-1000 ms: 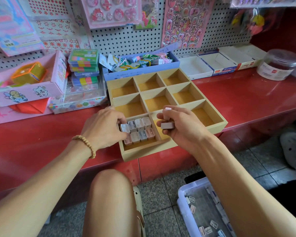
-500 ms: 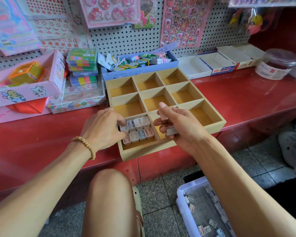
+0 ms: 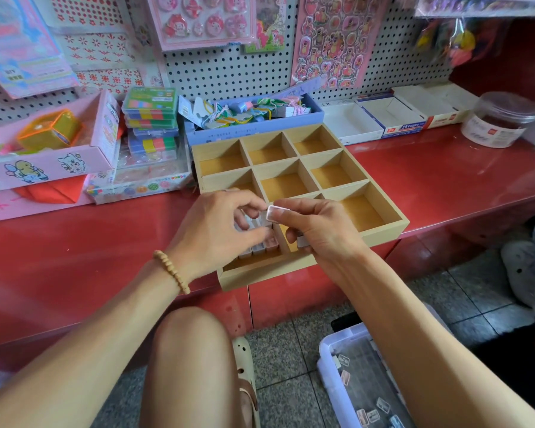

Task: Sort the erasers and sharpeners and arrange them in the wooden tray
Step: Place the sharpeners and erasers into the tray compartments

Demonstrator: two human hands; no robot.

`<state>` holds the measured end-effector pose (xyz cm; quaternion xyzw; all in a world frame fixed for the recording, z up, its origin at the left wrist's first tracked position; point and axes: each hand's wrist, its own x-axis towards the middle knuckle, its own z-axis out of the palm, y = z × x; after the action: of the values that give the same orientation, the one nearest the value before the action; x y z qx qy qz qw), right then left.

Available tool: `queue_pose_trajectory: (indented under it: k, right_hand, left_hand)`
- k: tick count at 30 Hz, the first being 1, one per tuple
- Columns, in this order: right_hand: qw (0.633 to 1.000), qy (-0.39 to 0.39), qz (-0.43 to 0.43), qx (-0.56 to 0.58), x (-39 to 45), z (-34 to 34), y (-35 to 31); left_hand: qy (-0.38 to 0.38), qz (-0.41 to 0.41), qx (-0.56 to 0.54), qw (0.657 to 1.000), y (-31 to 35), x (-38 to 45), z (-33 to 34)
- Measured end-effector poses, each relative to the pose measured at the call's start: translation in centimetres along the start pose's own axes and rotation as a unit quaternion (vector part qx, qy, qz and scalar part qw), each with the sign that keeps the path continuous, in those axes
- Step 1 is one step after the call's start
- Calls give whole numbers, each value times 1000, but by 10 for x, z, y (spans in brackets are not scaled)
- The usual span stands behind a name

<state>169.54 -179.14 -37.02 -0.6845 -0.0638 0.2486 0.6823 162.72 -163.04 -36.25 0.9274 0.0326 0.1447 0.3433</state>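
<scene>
My right hand (image 3: 317, 230) pinched a small eraser (image 3: 278, 211) above the tray's (image 3: 380, 233) near-left compartment, my left hand (image 3: 217, 230) curled on the packed row (image 3: 258, 250); I judged lowering it upright into the gap was best.

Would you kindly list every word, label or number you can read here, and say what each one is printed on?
"2B": on the blue and white carton; the rest of its print is too blurred.
Round jar label: too blurred.
Pink box: cartoon drawings, text unreadable.
Hanging blue packet: print too small.
Small pieces in the floor bin: labels unreadable.
</scene>
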Motion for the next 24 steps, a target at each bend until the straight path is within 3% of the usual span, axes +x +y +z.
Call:
queue_pose_trajectory:
  k: [4,18,24]
  right_hand:
    - [1000,-3,-14,7,-3,0,1]
    - [1000,-21,1,5,-1,-5,2]
    - [991,19,-2,132,3,-24,-1]
  left_hand:
    - [46,0,-20,999,3,3,9]
    - [29,37,22,999,11,3,13]
    - [-18,-11,44,999,-2,5,10]
